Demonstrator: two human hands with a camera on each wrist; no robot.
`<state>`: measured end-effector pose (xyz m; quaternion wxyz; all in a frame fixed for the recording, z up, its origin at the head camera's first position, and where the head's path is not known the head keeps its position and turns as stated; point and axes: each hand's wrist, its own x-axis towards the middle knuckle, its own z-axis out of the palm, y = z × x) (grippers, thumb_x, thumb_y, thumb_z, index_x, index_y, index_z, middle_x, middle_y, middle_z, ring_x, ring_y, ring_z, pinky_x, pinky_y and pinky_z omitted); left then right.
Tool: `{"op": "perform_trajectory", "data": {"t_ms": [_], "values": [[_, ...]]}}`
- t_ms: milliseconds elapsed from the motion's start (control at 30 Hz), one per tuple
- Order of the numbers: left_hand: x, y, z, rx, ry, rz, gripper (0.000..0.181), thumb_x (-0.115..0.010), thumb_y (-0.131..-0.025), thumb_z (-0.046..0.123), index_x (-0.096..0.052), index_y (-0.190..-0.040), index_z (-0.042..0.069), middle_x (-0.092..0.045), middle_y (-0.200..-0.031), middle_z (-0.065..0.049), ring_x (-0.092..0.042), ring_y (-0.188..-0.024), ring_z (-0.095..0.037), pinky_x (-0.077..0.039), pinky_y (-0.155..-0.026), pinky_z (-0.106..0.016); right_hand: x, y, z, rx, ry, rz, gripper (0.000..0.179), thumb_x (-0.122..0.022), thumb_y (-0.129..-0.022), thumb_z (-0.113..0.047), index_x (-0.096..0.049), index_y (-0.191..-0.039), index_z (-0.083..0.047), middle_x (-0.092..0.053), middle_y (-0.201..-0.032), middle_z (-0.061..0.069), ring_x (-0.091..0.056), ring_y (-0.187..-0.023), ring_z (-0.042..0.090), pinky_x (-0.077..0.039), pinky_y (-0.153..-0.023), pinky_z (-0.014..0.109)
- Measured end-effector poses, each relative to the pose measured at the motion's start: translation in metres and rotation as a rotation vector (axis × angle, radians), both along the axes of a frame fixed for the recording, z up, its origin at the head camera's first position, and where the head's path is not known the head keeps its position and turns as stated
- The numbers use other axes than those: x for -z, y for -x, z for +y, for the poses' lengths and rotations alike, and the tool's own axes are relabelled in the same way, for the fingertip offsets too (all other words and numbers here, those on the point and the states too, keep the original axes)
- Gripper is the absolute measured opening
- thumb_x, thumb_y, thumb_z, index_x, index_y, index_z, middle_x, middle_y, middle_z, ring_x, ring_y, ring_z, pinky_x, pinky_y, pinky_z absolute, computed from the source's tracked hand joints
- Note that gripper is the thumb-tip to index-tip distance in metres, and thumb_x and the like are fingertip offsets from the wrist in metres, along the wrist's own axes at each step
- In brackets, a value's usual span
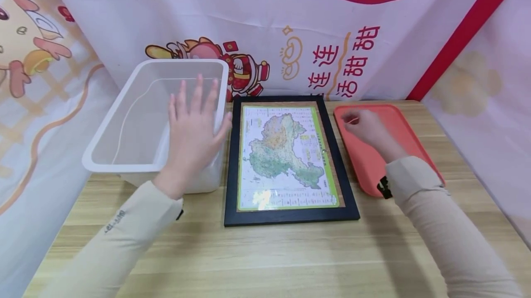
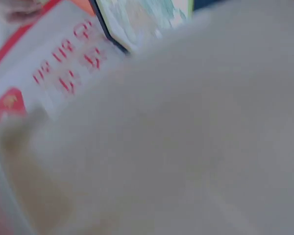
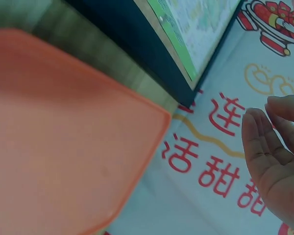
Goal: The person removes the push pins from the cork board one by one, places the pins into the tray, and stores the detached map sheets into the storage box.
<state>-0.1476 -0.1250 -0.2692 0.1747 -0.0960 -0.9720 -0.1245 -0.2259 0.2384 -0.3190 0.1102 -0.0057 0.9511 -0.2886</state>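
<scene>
My left hand point(image 1: 192, 129), fingers straight and spread, is over the right side of a white plastic bin point(image 1: 155, 167). Whether it touches the bin is unclear. The bin's pale wall point(image 2: 176, 127) fills most of the left wrist view, blurred. My right hand point(image 1: 367, 128) hovers above the upper left of a red tray point(image 1: 404, 134), its fingers loosely bent. In the right wrist view the thumb point(image 3: 284, 106) sits near the fingertips, and nothing shows between them. Between the two hands lies a black frame point(image 1: 290, 216) around a map point(image 1: 278, 150) with a green border.
A wooden table point(image 1: 249, 261) carries the bin, frame and tray. White cloth point(image 1: 265, 21) with red characters and cartoon figures hangs behind and at both sides. A tiny shiny spot point(image 1: 324, 151) shows on the map's right border. A black patch point(image 1: 384, 187) lies by the right cuff.
</scene>
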Motion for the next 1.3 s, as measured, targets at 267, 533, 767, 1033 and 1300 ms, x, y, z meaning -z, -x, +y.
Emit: {"op": "perform_trajectory", "data": {"t_ms": [267, 533, 767, 1033, 1300], "values": [[0.028, -0.023, 0.032, 0.225, 0.095, 0.262, 0.062, -0.056, -0.092, 0.034, -0.037, -0.147, 0.012, -0.033, -0.154, -0.018, -0.028, -0.141, -0.045, -0.021, -0.115, -0.061, 0.026, -0.002, -0.007, -0.002, 0.059, -0.028, 0.036, -0.05, -0.095, -0.004, -0.053, -0.13, 0.001, -0.056, -0.127, 0.022, -0.053, -0.113, 0.035, -0.047, -0.098, 0.049], [0.066, -0.034, 0.05, 0.329, 0.199, 0.24, 0.058, -0.059, -0.091, 0.039, -0.045, -0.143, 0.016, -0.044, -0.149, -0.013, -0.038, -0.138, -0.039, -0.03, -0.113, -0.056, 0.046, -0.006, -0.014, 0.006, 0.097, -0.048, 0.033, -0.051, -0.094, -0.003, -0.054, -0.127, 0.002, -0.058, -0.123, 0.021, -0.056, -0.108, 0.033, -0.05, -0.094, 0.045], [0.102, -0.037, 0.051, 0.377, 0.266, 0.133, 0.058, -0.058, -0.091, 0.042, -0.045, -0.143, 0.019, -0.042, -0.15, -0.012, -0.041, -0.137, -0.036, -0.034, -0.111, -0.053, 0.062, -0.007, -0.019, 0.011, 0.127, -0.076, 0.033, -0.051, -0.093, 0.001, -0.055, -0.125, 0.003, -0.058, -0.12, 0.021, -0.055, -0.105, 0.029, -0.05, -0.091, 0.04], [0.128, -0.03, 0.047, 0.384, 0.34, 0.005, 0.059, -0.052, -0.093, 0.049, -0.041, -0.145, 0.024, -0.042, -0.151, -0.009, -0.039, -0.138, -0.035, -0.032, -0.113, -0.052, 0.077, -0.008, -0.018, -0.039, 0.132, -0.043, 0.031, -0.052, -0.09, 0.004, -0.056, -0.121, 0.007, -0.06, -0.115, 0.024, -0.057, -0.102, 0.03, -0.051, -0.087, 0.038], [0.148, -0.025, 0.042, 0.402, 0.342, -0.14, 0.062, -0.049, -0.094, 0.052, -0.037, -0.148, 0.025, -0.035, -0.154, -0.011, -0.032, -0.142, -0.037, -0.026, -0.116, -0.054, 0.085, -0.008, -0.019, -0.038, 0.127, -0.046, 0.032, -0.054, -0.09, 0.004, -0.055, -0.121, 0.008, -0.059, -0.116, 0.025, -0.057, -0.103, 0.031, -0.05, -0.091, 0.042]]}}
